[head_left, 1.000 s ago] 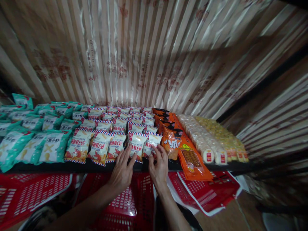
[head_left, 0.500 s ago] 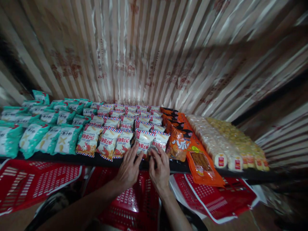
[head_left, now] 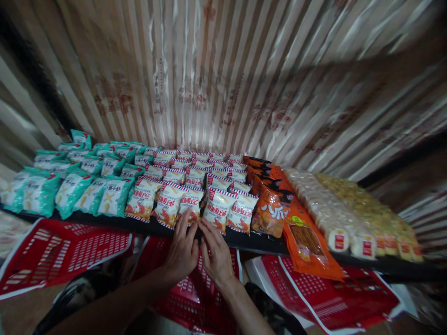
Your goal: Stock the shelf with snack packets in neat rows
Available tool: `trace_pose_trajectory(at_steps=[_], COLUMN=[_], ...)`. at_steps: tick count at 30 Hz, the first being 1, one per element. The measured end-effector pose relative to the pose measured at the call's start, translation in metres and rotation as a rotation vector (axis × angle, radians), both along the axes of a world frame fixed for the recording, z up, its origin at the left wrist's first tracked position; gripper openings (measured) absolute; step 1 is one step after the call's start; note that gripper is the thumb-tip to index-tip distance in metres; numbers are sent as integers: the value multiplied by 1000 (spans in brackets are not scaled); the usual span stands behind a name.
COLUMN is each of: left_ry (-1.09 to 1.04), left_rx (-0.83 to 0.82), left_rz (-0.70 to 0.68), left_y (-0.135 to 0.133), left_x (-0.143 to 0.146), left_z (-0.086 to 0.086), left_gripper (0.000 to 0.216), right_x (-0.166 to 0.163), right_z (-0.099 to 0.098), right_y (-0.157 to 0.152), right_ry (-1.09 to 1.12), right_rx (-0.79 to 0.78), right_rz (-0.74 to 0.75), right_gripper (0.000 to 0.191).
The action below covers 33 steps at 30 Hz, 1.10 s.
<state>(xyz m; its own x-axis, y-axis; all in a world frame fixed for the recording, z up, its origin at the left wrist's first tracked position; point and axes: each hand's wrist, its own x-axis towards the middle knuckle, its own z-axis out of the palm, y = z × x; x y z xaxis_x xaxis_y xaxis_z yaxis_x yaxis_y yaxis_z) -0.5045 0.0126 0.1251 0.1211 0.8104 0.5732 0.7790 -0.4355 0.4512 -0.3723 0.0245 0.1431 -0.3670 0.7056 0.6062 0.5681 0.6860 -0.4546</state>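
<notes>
My left hand (head_left: 183,249) has its fingers stretched forward, the tips against the lower front of a small white snack bag (head_left: 190,201) with red lettering and a striped edge. Close beside it is my right hand (head_left: 217,255), fingers extended, tips near the lower left corner of the neighbouring white snack bag (head_left: 219,209). Neither hand grasps a bag. More of these bags stand in rows behind, and another white bag (head_left: 242,211) is to the right. Whether the right fingertips touch a bag I cannot tell.
Teal snack bags (head_left: 113,197) fill the left of the black shelf (head_left: 237,239). Orange packets (head_left: 309,242), white wrapped packs (head_left: 338,237) and yellow packs (head_left: 387,218) line the right. Red baskets (head_left: 87,251) sit below the shelf edge. Striped sheeting (head_left: 209,70) hangs behind.
Both hands have moved left along the front row and closer together, away from the two white bags they were touching. The view has shifted slightly, so the goods appear farther right.
</notes>
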Motion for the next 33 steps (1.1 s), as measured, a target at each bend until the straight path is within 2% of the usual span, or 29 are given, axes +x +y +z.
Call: trace_pose_trajectory(at_steps=[9, 14, 23, 33], left_ry=[-37, -48, -36, -23], left_rx=[-7, -41, -76, -12], left_rz=[-4, -30, -18, 41], left_y=[-3, 0, 2, 6], left_x=[-9, -10, -11, -11], left_z=[-18, -15, -14, -9], left_gripper=[59, 60, 61, 46], right_x=[-14, -17, -16, -15], right_z=[-17, -20, -14, -19], right_y=[1, 3, 4, 9], right_ry=[5, -6, 23, 29], right_rx=[-69, -59, -42, -47], right_rz=[42, 13, 1, -23], right_gripper=[53, 49, 46, 45])
